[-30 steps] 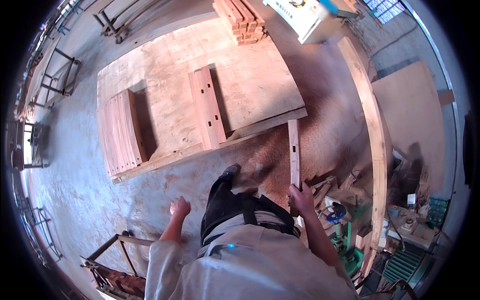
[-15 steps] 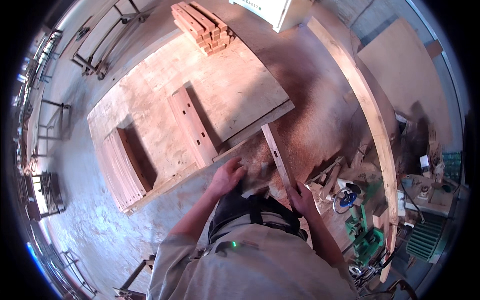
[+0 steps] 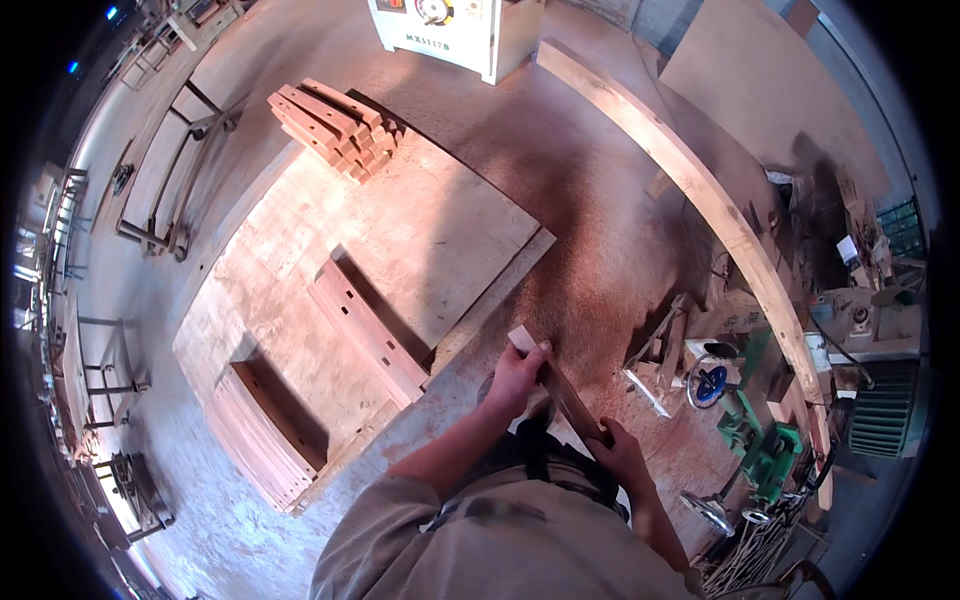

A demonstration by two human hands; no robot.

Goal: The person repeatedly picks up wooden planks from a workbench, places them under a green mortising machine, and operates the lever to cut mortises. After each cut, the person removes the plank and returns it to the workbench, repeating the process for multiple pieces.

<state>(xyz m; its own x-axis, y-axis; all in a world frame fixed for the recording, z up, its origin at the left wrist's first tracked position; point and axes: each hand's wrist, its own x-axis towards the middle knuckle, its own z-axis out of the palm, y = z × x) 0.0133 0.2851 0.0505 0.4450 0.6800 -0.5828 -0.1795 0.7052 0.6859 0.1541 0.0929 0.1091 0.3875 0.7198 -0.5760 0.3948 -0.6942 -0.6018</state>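
Observation:
A narrow reddish wooden rail point(image 3: 569, 400) slants in front of my body, held in both hands. My left hand point(image 3: 517, 378) grips it close to its far end, the thumb lying over the top. Lower down, my right hand point(image 3: 621, 453) wraps round its near part; the rail's near tip is hidden there. To the left, a mortised wooden rail point(image 3: 365, 332) with several small slots lies on a low plywood platform point(image 3: 440, 215). Several rails point(image 3: 255, 440) sit side by side along the platform's left edge.
A stack of wooden rails point(image 3: 340, 128) stands at the platform's far corner. Beyond it is a white machine cabinet point(image 3: 445, 40). On the right a long wooden beam point(image 3: 690, 185) runs past a green machine point(image 3: 765, 450) with handwheels and scrap wood. Wheeled metal racks point(image 3: 180, 170) line the left.
My left hand, empty before, has taken hold of the rail's far end. The rail has come lower and nearer to my body. The view has shifted, so the platform appears lower.

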